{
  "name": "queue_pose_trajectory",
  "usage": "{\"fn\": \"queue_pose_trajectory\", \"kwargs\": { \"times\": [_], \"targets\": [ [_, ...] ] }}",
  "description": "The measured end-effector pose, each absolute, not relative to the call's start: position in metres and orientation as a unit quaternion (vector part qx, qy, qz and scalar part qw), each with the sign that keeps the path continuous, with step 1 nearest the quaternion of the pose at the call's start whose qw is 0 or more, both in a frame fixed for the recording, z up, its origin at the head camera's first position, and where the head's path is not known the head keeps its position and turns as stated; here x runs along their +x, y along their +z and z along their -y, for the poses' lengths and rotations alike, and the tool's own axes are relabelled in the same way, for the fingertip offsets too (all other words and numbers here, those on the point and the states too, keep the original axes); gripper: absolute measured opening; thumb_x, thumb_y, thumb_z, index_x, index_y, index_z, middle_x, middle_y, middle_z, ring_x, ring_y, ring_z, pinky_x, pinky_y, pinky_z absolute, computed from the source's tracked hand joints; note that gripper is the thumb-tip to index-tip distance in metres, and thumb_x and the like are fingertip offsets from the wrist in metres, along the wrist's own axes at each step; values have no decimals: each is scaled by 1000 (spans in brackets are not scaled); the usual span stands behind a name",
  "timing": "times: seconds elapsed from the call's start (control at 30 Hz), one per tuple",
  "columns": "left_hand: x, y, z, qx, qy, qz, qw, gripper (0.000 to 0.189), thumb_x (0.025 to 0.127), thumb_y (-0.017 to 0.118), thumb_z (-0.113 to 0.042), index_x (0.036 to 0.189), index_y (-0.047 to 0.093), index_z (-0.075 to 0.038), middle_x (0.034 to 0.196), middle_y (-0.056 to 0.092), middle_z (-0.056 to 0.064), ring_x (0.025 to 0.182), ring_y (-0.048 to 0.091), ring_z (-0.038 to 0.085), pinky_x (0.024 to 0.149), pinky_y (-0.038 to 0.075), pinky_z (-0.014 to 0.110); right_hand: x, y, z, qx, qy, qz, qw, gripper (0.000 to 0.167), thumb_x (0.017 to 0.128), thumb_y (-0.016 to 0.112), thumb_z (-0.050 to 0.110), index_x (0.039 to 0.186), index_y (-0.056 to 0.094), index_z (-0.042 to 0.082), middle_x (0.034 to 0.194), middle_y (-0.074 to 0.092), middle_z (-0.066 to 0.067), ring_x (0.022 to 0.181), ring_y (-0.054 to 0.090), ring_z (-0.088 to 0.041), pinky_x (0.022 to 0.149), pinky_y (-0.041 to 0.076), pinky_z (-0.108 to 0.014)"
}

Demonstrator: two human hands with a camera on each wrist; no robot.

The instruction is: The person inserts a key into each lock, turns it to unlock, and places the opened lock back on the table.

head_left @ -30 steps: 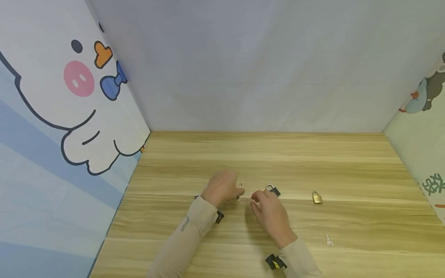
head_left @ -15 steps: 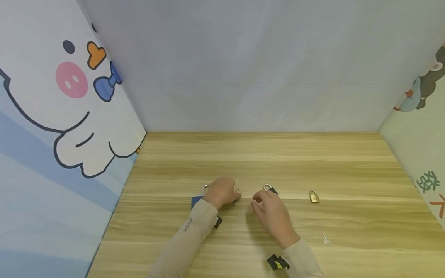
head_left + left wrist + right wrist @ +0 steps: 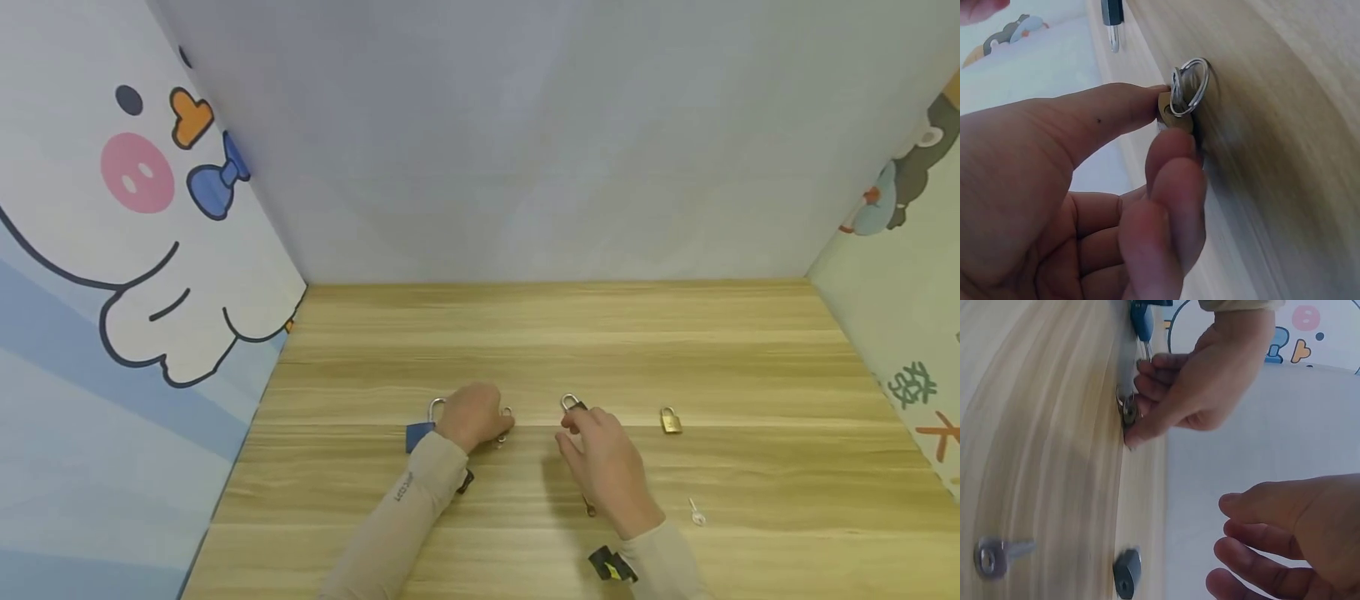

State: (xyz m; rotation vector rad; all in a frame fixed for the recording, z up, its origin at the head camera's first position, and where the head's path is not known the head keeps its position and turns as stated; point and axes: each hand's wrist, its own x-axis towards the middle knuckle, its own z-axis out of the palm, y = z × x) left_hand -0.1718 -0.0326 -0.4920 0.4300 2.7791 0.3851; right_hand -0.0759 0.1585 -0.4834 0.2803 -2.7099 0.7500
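My left hand (image 3: 472, 417) pinches a small brass padlock (image 3: 1174, 115) between thumb and fingers, close over the table. From its face hangs a silver ring (image 3: 1202, 87). A blue padlock (image 3: 420, 436), shackle up, lies left of that hand, partly covered by the wrist. My right hand (image 3: 606, 462) holds nothing, its fingers loosely bent and apart in the right wrist view. It overlaps a black padlock (image 3: 573, 406) in the head view. Partly hidden under this hand is a key (image 3: 590, 507), which shows whole as a blurred key (image 3: 996, 557) in the right wrist view.
Right of my hands, a brass padlock (image 3: 671, 422) lies on the wooden table (image 3: 525, 333). Nearer the front is a silver key (image 3: 697, 512). A grey curtain (image 3: 540, 150) stands behind the table, with printed panels to the left and right.
My right hand has moved right, now overlapping the black padlock more and uncovering part of a key. My left hand keeps its hold on the small padlock. The head view has turned slightly right.
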Motion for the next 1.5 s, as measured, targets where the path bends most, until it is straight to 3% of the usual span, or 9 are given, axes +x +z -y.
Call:
{"fn": "queue_pose_trajectory", "kwargs": {
  "times": [0.37, 0.6, 0.9, 1.1, 1.3, 1.5],
  "targets": [
    [-173, -488, 28, 141, 130, -969, 153, 49, 92, 70, -42, 58, 49, -14, 51, 43, -4, 45, 39, 9, 42, 33, 25, -67, -483, -190, 58, 241, 959, 138, 17, 84, 81, 11, 94, 69, 6, 88, 66, -6, 72, 60, -20, 57, 50, -30],
    [-179, -482, 16, 167, 131, -970, 118, 52, 93, 68, -46, 58, 46, -15, 49, 37, -5, 43, 34, 8, 40, 28, 24, -61, -484, -201, 37, 239, 963, 116, 15, 86, 78, 14, 96, 69, 7, 89, 66, -6, 73, 59, -18, 57, 50, -31],
    [-184, -485, -13, 202, 113, -966, 112, 52, 93, 67, -48, 58, 46, -15, 51, 43, -3, 47, 39, 11, 45, 37, 27, -57, -486, -213, 38, 226, 963, 145, 17, 83, 81, 12, 93, 69, 6, 85, 65, -6, 68, 58, -16, 54, 48, -28],
    [-187, -482, -35, 220, 101, -961, 130, 52, 94, 63, -52, 60, 47, -16, 52, 42, -4, 46, 37, 9, 42, 33, 24, -54, -487, -218, 37, 221, 965, 138, 17, 83, 81, 12, 94, 69, 6, 86, 66, -7, 70, 60, -17, 58, 50, -30],
    [-189, -478, -54, 229, 97, -958, 140, 51, 94, 65, -49, 59, 47, -16, 49, 37, -6, 42, 32, 7, 39, 27, 20, -51, -490, -223, 32, 226, 964, 140, 17, 83, 81, 12, 92, 68, 6, 86, 64, -6, 67, 57, -14, 54, 47, -25],
    [-189, -480, -73, 218, 86, -957, 169, 52, 94, 63, -51, 59, 49, -16, 51, 42, -5, 44, 35, 8, 41, 30, 21, -49, -492, -228, 28, 235, 959, 153, 17, 82, 82, 11, 91, 68, 7, 85, 64, -5, 67, 56, -14, 53, 45, -25]
  ]
}}
